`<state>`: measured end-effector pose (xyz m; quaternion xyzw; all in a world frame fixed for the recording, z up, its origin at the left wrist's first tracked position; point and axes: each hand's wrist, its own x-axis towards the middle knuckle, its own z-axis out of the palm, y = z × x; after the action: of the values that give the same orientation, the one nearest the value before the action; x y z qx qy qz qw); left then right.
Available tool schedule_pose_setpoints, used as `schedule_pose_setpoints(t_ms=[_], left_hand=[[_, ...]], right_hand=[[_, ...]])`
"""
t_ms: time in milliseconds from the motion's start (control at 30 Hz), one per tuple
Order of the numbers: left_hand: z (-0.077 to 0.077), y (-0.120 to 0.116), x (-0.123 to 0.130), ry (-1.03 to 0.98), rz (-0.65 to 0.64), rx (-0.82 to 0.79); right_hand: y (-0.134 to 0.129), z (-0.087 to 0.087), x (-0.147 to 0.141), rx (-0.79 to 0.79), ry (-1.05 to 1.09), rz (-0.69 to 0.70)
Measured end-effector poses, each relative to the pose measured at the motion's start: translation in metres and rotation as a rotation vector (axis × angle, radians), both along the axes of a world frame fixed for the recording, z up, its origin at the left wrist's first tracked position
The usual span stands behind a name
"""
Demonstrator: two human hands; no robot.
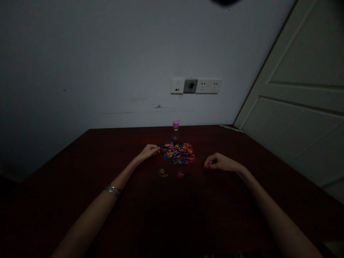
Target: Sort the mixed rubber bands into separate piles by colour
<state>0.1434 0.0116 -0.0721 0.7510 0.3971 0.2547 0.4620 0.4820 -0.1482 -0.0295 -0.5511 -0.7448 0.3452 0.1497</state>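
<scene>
A pile of small, many-coloured loops that look like rubber bands point(178, 153) lies on the dark red table point(129, 222). My left hand point(147, 152) is at the pile's left edge, thumb and fingertips pinched together; whatever is between them is too small to make out. To the right of the pile, my right hand point(220, 162) rests low over the table with its fingers curled in, and their tips do not show clearly. In front of the pile lie separate little groups: yellow loops point(162, 173), pink loops point(180, 174) and a few dark blue ones point(189, 175).
A small clear bottle with a pink cap point(175, 130) stands just behind the pile. The table's back edge meets a pale wall point(120, 71) with sockets point(208, 86). A panelled door point(301, 93) rises on the right, and a flat strip point(231, 128) lies at the back right corner.
</scene>
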Motion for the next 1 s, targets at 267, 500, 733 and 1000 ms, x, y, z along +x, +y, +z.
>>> schedule_pose_setpoints(t_ms=[267,500,733,1000], left_hand=[[-0.001,0.002,0.001,0.013,0.003,0.018],[0.002,-0.001,0.002,0.015,0.002,0.015],[-0.001,0.001,0.001,0.004,0.006,0.003],[0.001,0.001,0.0,-0.001,0.006,0.001]], right_hand=[[-0.002,-0.004,-0.027,0.011,0.019,0.103],[-0.002,-0.006,-0.026,0.015,-0.011,0.113],[-0.001,0.002,-0.002,0.031,0.013,0.016],[-0.001,0.0,0.038,-0.11,-0.034,0.022]])
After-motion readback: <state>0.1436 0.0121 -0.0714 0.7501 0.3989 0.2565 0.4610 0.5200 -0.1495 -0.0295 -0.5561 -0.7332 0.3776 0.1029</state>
